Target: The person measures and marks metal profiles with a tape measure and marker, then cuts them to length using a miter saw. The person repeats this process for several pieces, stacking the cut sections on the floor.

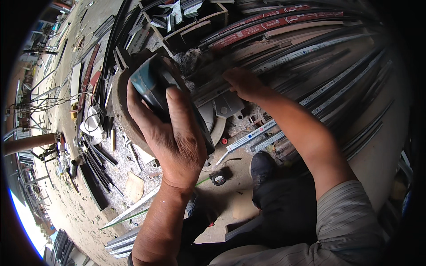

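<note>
My left hand (175, 137) is wrapped around the dark teal housing of a cut-off saw (148, 82), thumb on one side and fingers on the other. The saw's round metal base (218, 128) shows partly below the housing; the blade is hidden. To the right, my right hand (246, 84) is closed at a long metal profile (211, 92) that runs from the saw toward the upper right. Motion blurs this hand somewhat, and its fingertips are partly hidden.
Long metal profiles (328, 91) lie across the right side. A wooden box (195, 29) of short cut pieces stands beyond the saw. A black tape measure (218, 177) rests near my feet. Metal shavings, a loose cable (53, 104) and offcuts (95, 159) cover ground to the left.
</note>
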`<act>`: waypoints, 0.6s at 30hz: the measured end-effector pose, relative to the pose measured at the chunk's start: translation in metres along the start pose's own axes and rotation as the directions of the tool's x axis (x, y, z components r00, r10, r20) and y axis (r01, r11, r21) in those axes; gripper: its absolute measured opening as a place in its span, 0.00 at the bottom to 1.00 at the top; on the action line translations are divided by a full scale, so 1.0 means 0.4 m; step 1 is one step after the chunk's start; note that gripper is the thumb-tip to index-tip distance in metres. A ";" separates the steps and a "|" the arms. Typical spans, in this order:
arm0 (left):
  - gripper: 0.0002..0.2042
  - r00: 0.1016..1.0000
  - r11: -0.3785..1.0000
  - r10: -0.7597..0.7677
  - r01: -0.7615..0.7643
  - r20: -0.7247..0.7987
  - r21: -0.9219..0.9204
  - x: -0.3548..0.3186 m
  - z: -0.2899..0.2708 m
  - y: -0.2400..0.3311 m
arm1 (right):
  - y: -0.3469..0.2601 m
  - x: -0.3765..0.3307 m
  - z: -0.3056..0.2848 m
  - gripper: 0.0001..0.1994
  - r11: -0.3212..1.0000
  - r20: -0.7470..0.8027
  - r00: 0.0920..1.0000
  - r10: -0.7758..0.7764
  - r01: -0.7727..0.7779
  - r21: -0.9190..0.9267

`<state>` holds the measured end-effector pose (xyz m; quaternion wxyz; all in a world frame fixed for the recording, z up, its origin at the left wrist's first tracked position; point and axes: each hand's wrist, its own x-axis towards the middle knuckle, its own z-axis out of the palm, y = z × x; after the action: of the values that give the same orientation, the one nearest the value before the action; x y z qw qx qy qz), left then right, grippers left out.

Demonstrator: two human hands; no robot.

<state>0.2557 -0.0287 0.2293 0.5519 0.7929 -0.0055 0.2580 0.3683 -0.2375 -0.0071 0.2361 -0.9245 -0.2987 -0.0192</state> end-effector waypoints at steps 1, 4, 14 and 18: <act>0.27 1.000 1.000 -0.004 0.004 -0.001 0.001 -0.011 0.002 0.010 | 0.003 -0.001 0.004 0.27 1.000 0.003 1.000 0.008 -0.008 0.006; 0.32 0.988 0.989 -0.133 0.138 0.079 -0.052 -0.043 -0.006 0.019 | 0.023 -0.007 0.004 0.29 0.997 0.043 0.998 -0.043 0.046 -0.061; 0.37 0.984 0.990 -0.143 0.143 0.108 0.007 -0.103 -0.014 -0.009 | 0.028 -0.009 0.011 0.27 0.991 -0.001 0.996 -0.092 0.091 -0.096; 0.38 0.984 0.990 -0.139 0.142 0.112 -0.015 -0.117 -0.012 -0.017 | 0.024 -0.007 0.006 0.25 0.993 -0.015 0.997 -0.082 0.080 -0.089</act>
<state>0.2152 -0.0348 0.2053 0.5766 0.7980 0.0171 0.1741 0.3711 -0.2447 -0.0137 0.1971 -0.9208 -0.3328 -0.0506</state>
